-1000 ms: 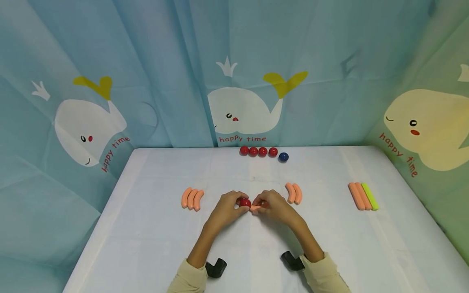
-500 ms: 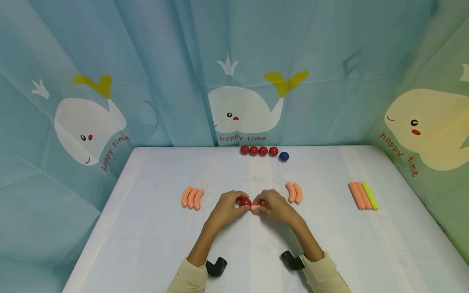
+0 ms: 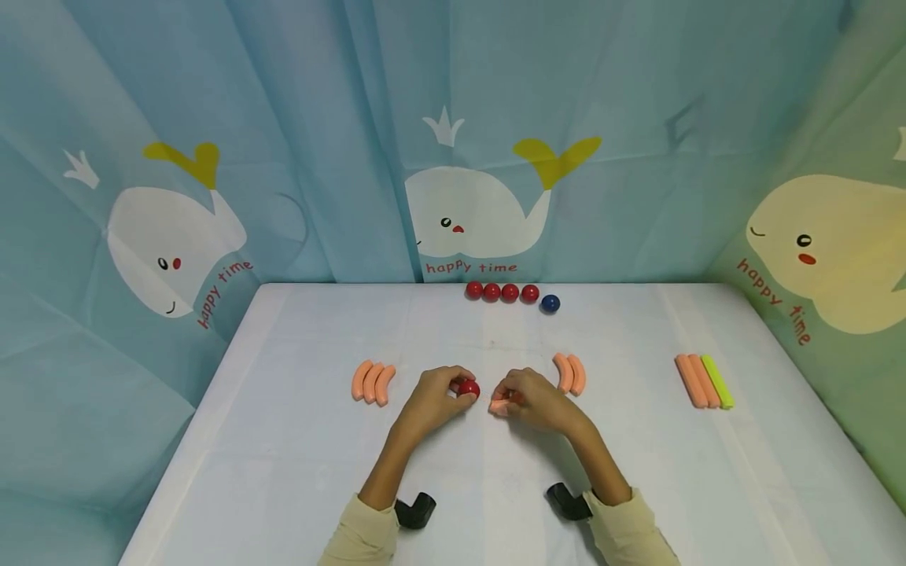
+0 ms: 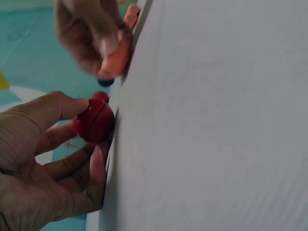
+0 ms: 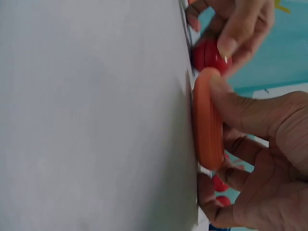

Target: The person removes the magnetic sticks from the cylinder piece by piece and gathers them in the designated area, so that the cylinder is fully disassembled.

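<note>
Near the table's middle, my left hand pinches a glossy red ball between thumb and fingers. A seam line crosses the red ball in the left wrist view. My right hand holds an orange sausage-shaped piece with the thumb on its near side and fingers behind. In the head view only the end of this orange piece shows; the hand covers the rest. A small gap separates ball and piece in the head view. Both are low over the white table; whether they touch it I cannot tell.
Several red balls and one blue ball line the back edge. Three curved orange pieces lie left, two more beyond the right hand. At far right are two straight orange sticks and a green stick. Curtains enclose the table.
The red ball and the orange piece were end to end and touching; now they are apart. The left hand has shifted slightly left with the ball, the right hand slightly right with the piece.
</note>
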`<state>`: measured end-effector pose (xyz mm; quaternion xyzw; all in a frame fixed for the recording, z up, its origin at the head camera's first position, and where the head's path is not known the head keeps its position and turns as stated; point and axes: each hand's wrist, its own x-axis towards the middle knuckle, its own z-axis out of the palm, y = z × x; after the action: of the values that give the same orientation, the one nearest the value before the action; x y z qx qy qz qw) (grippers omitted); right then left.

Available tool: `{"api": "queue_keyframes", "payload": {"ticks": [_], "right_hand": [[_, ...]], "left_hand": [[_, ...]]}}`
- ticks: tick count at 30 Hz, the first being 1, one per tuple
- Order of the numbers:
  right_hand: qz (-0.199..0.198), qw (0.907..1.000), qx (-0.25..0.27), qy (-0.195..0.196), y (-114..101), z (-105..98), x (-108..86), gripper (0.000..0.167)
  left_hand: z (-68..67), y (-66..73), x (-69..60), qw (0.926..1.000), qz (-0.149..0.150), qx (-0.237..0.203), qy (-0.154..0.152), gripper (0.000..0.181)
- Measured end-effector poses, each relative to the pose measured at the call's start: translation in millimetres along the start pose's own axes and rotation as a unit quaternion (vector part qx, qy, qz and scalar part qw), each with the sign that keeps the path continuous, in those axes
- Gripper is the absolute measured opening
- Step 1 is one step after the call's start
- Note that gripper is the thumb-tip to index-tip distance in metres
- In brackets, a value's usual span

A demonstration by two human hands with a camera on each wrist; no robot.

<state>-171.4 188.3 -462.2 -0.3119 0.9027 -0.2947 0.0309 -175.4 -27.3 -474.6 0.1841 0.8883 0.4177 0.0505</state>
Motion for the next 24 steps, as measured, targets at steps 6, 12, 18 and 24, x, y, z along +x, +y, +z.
{"api": "queue_keyframes", "payload": {"ticks": [6,12,18,24], "right_hand": [[0.002,0.9999,0.004,-0.009,2,-3,-1.1,0.006],[0.012,0.9997,0.016,-0.014,4,-1,-1.2,0.006],[0.026,0.9988,0.038,-0.02,5,0,-1.4,0.008],[0.019,0.9986,0.046,-0.015,5,3,-1.4,0.008]], "left_hand": [[-2.0,-3.3,0.7,0.9999,-0.011,-0.001,0.001,0.026],[-2.8,-1.2,1.1,0.9997,-0.006,0.001,-0.022,0.031],[-6.1,-3.5,11.6,0.9998,-0.011,0.014,-0.009,0.031],[-13.0,-14.7,47.1,0.9983,-0.04,0.018,0.039,0.032]]}}
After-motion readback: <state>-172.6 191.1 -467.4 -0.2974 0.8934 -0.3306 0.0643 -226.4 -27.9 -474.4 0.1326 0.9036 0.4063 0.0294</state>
